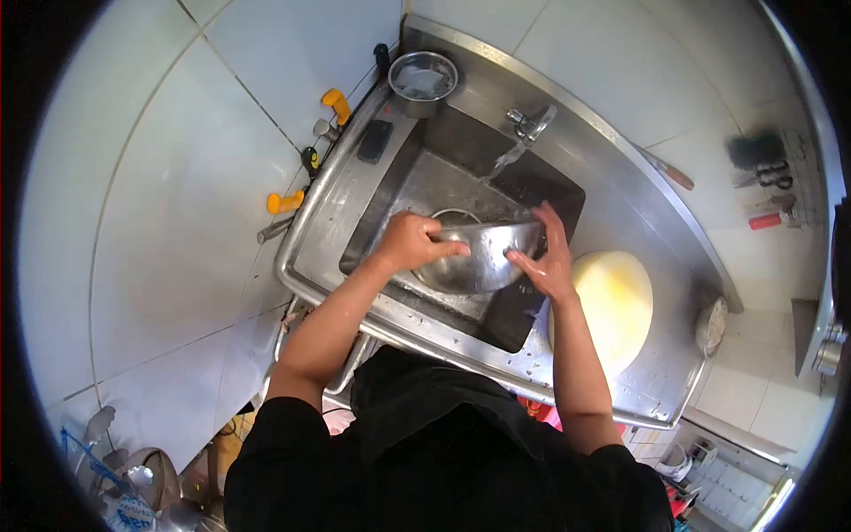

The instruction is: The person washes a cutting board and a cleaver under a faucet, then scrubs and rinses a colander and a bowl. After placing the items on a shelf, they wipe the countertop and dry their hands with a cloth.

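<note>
head view: both hands (409, 241) (551, 257) grip bowl (483, 257) at rim; best tilted under running water (509, 160).

"Where is the left hand (409, 241)?"
"At the left side of the bowl (486, 259), fingers (425, 225) bent at its rim, thumb (455, 249) stretched along its near wall."
"And the right hand (551, 264)?"
"At the bowl's right side, more upright, its fingers (547, 216) reaching up by the rim and its thumb (521, 259) pointing inward across the near wall."
"The arms?"
"Both bare forearms, left (330, 332) and right (581, 359), slant in toward the bowl from the near side."
</note>
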Motion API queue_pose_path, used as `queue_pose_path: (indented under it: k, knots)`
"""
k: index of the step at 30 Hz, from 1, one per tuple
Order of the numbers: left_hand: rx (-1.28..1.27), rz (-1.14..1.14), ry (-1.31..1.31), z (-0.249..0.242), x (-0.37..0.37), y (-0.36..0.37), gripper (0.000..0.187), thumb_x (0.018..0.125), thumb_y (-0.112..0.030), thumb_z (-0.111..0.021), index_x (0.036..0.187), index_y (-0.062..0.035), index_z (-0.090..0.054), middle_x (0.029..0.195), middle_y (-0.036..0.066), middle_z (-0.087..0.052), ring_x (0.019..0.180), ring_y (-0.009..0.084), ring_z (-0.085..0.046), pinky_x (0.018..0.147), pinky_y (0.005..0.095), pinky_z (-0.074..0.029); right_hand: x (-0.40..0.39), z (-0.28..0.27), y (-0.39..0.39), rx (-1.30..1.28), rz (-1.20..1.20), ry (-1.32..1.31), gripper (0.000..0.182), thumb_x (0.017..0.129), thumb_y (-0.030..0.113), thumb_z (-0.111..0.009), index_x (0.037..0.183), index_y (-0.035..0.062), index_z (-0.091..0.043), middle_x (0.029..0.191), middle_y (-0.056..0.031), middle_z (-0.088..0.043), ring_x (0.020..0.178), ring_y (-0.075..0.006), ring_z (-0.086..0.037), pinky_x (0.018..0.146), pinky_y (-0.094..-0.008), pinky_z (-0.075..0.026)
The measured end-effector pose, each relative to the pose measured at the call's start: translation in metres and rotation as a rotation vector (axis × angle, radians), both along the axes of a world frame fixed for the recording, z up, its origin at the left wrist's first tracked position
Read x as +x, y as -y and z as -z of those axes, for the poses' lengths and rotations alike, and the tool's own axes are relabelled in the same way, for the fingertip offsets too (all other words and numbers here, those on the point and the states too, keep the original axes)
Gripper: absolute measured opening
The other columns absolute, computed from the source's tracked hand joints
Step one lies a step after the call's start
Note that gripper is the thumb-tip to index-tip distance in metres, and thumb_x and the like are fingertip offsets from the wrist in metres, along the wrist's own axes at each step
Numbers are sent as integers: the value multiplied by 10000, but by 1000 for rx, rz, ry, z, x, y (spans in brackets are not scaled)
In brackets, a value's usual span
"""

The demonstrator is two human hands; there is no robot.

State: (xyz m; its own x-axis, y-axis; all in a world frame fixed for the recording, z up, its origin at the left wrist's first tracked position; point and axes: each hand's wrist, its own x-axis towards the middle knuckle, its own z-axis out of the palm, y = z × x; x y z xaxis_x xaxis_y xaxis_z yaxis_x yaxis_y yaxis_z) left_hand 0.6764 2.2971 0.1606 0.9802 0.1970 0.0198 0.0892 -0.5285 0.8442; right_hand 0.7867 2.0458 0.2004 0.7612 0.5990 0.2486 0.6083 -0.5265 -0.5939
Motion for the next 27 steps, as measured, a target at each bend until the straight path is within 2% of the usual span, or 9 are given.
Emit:
queue_pose_path:
  k: [2, 6, 7, 10, 14, 17, 20, 25, 27]
  knots:
    - [-20, 31, 286, -11, -8, 16, 682, 565, -598, -789, 412, -60, -399, 384, 72, -365, 344, 216, -383, 407, 340, -344, -21, -6, 25, 44, 43, -5, 580, 652, 376, -808, 1066, 43, -575, 1050, -133, -575, 1001, -262, -551, 870, -361, -434]
    - [-202, 112, 253, -40, -12, 29, 461, 607, -469, -825, 641, -62, -613, 643, 65, -599, 621, 200, -587, 588, 316, -457, -52, -9, 57, 289, 435, -201, 274, 705, 185, -774, 672, 38, -546, 608, 26, -515, 605, -72, -438, 564, -237, -384]
    - [-157, 173, 371, -43, -10, 20, 467, 626, -389, -839, 893, -59, -645, 880, 61, -643, 863, 194, -605, 756, 310, -469, -57, -20, 58, 325, 534, -227, 285, 743, 199, -757, 653, 30, -547, 582, 13, -507, 578, -80, -439, 552, -257, -391]
    - [-287, -94, 276, -23, -25, -23, 448, 742, -268, -773, 1080, -40, -585, 1059, 67, -624, 981, 170, -585, 883, 316, -455, -60, -36, 86, 466, 708, -191, 391, 845, 236, -681, 565, 43, -487, 559, 50, -438, 548, -67, -359, 502, -251, -308]
    - [212, -327, -446, 48, -95, -107, 415, 833, -382, -614, 1064, -38, -599, 1030, 137, -638, 951, 253, -616, 793, 390, -492, -68, -64, 133, 689, 877, 19, 382, 928, 257, -585, 605, 64, -522, 597, 65, -422, 581, -45, -334, 500, -232, -263]
    - [718, -81, -852, 68, -153, -92, 392, 857, -365, -500, 1079, -66, -621, 1041, 188, -635, 1020, 346, -592, 871, 435, -461, -75, -83, 180, 937, 852, 3, 367, 927, 339, -569, 893, -20, -635, 874, -38, -636, 765, -107, -558, 685, -266, -480]
    - [915, 38, -636, 78, -162, -44, 394, 861, -351, -477, 1084, -57, -616, 1045, 193, -634, 1028, 342, -590, 884, 430, -455, -91, -95, 228, 1080, 823, -8, 487, 906, 420, -566, 1030, -50, -600, 953, -93, -647, 815, -180, -609, 738, -315, -508]
    - [-148, 223, -536, 127, -108, 23, 390, 802, -139, -590, 1186, -77, -556, 1244, 111, -540, 1151, 299, -520, 913, 382, -457, -115, -112, 263, 1185, 964, 39, 582, 893, 475, -550, 1138, -53, -551, 1100, -128, -607, 929, -224, -603, 810, -347, -511]
    - [-213, 112, -438, 112, -92, 61, 448, 778, -76, -610, 1219, -78, -530, 1296, 101, -482, 1176, 296, -496, 928, 363, -453, -118, -115, 275, 1263, 1003, 40, 626, 887, 500, -543, 1180, -54, -529, 1165, -138, -582, 979, -235, -593, 836, -355, -506]
